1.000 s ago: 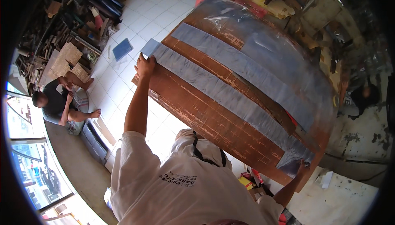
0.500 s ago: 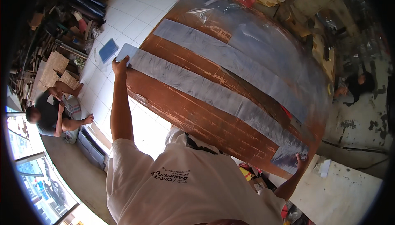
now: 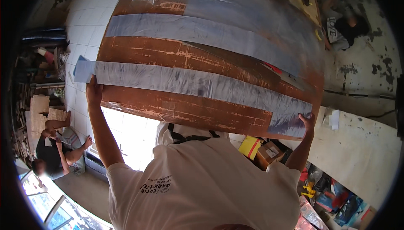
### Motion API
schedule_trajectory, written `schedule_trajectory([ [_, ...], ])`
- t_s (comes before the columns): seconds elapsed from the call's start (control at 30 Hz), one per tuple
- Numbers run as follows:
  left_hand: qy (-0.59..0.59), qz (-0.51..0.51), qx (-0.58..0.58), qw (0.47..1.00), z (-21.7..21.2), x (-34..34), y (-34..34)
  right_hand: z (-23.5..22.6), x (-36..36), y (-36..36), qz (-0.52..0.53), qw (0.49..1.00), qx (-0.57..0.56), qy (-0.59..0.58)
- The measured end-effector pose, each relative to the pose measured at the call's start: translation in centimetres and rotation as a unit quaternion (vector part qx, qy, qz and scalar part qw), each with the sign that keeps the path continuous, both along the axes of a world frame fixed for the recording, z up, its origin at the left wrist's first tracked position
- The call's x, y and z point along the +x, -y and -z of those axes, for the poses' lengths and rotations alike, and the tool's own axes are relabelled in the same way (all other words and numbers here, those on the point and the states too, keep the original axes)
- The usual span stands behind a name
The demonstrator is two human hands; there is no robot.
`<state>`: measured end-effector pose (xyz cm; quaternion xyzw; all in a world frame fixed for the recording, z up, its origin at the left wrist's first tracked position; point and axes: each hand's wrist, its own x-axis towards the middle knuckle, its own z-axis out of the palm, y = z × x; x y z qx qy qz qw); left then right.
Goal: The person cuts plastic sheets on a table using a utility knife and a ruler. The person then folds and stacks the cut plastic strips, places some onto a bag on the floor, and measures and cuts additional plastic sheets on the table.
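Note:
A long strip of translucent grey plastic sheet (image 3: 181,78) stretches across a worn brown tabletop (image 3: 145,49). Its right end is wider, and its left end hangs past the table's edge. My left hand (image 3: 94,90) grips the strip near that left end, thumb on top. At the wide right end, my right hand (image 3: 307,122) holds the sheet by the table's right corner, its thumb lying over the plastic; its other fingers are partly hidden. A second plastic strip (image 3: 145,26) lies farther back on the table, roughly parallel to the first.
Clear plastic sheeting (image 3: 235,7) covers the table's far part. A red-handled tool (image 3: 271,67) lies between the strips. One person (image 3: 54,150) sits on the floor at left; another (image 3: 347,30) is at far right. Boxes (image 3: 269,152) stand below the table's right side.
The view has turned, so the table and strip now lie more level and farther left. Both hands stay at the strip's two ends.

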<state>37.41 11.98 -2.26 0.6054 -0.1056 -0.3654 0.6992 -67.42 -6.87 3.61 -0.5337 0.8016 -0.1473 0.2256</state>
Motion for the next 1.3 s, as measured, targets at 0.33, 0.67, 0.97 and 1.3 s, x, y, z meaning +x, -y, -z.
schedule_trajectory([
  [0.33, 0.038, -0.064, -0.068, 0.995, -8.5, -4.2, -0.9, -2.2, 9.3, -1.2, -0.017, 0.871, -0.074, -0.485],
  [0.67, 0.587, -0.039, 0.186, 0.787, -15.4, -5.4, -3.0, -4.2, 42.1, -0.3, -0.569, 0.794, -0.214, 0.005],
  [0.97, 0.646, -0.057, 0.197, 0.735, -18.1, 0.2, -14.4, -11.0, 40.9, -3.7, -0.617, 0.77, -0.143, 0.072],
  [1.3, 0.159, -0.176, 0.071, 0.969, -7.6, -12.1, -24.5, -23.7, 35.4, -9.7, -0.685, 0.687, -0.176, 0.169],
])
